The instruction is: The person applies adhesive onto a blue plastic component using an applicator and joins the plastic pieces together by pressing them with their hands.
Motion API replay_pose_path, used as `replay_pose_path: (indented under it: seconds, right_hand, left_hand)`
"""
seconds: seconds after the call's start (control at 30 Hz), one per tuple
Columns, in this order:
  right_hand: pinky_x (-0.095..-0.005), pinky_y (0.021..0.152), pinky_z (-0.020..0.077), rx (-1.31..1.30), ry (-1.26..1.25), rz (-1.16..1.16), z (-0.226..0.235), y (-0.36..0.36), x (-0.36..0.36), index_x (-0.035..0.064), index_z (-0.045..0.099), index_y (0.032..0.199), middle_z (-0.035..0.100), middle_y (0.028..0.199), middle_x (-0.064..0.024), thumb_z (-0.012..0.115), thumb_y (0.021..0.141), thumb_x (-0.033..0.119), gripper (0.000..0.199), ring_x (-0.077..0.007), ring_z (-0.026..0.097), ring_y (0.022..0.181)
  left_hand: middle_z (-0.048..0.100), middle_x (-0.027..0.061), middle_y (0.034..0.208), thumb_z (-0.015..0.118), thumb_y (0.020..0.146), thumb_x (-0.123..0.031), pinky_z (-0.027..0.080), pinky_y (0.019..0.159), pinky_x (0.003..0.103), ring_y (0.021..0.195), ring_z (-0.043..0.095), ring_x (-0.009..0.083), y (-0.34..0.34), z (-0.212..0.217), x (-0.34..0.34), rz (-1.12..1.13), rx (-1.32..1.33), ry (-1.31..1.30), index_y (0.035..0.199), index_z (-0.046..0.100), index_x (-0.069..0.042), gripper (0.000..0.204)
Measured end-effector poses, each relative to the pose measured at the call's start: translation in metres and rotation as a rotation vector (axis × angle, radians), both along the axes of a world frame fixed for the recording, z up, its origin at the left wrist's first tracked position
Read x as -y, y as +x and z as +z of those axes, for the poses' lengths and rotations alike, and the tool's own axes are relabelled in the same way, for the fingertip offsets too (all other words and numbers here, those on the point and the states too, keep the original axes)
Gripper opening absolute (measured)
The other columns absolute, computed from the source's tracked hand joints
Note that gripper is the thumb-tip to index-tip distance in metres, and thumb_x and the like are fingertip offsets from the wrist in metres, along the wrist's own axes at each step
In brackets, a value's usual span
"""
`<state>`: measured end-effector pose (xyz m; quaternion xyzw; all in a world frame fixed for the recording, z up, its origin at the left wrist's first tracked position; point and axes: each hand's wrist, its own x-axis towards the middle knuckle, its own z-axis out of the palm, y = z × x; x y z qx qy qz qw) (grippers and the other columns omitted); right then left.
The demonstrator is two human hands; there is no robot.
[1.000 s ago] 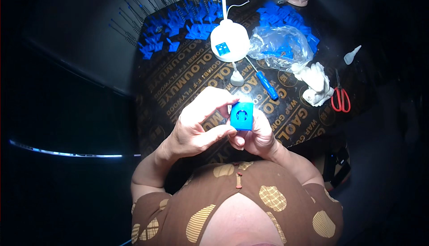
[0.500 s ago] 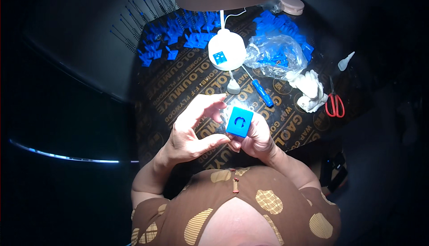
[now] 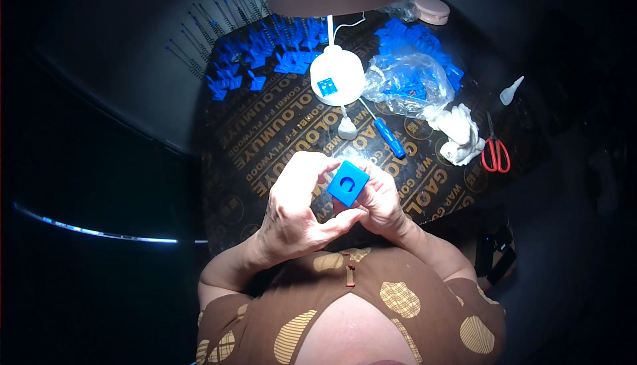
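Observation:
A small blue square plastic piece (image 3: 336,187) with a round recess in its face is held up over the table, turned corner-down. My right hand (image 3: 381,200) grips it from the right and from behind, so some of those fingers are hidden. My left hand (image 3: 292,199) curves around its left side, fingertips at the upper left edge and thumb across by the lower corner. Beyond the hands, a white lamp base (image 3: 337,60) bears a small blue part (image 3: 327,86). A blue-handled screwdriver (image 3: 390,139) lies right of the base.
Many blue parts (image 3: 292,60) stand at the back left, beside thin rods with springs (image 3: 212,23). Back right are a blue pile (image 3: 415,38) and a clear plastic bag (image 3: 398,93). White cloth (image 3: 461,136), red-handled scissors (image 3: 495,154) and a pink round case (image 3: 431,10) lie right.
The left hand has closed in on the blue piece from the left, its thumb sliding right beneath it. The piece has turned and shifted slightly left.

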<state>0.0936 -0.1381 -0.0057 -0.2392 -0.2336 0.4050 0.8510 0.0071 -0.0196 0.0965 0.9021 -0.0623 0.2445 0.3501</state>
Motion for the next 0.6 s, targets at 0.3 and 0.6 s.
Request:
replay_pose_path:
  seconds: [0.3,0.6]
  right_hand:
    - [-0.0255,0.086,0.0459,0.004,0.083,-0.005,0.011,-0.002,0.003,-0.0029,0.05,0.116,0.06,0.105,-0.0073,0.061,0.091,0.018,0.034,-0.0109,0.057,0.095]
    - [-0.0242,0.068,0.0512,0.029,0.093,-0.007,0.002,-0.002,0.001,-0.0033,0.049,0.116,0.06,0.099,-0.009,0.059,0.092,0.019,0.034,-0.0118,0.06,0.082]
  left_hand:
    - [0.054,0.0085,0.092,0.081,0.065,-0.005,0.047,0.07,0.026,0.078,0.055,0.0138,-0.002,-0.006,0.001,0.036,-0.053,-0.043,0.1,0.056,0.001,0.043]
    - [0.055,0.0094,0.089,0.076,0.07,-0.005,0.046,0.069,0.026,0.075,0.054,0.0151,-0.005,-0.004,0.001,0.016,-0.077,-0.086,0.094,0.056,0.0,0.032]
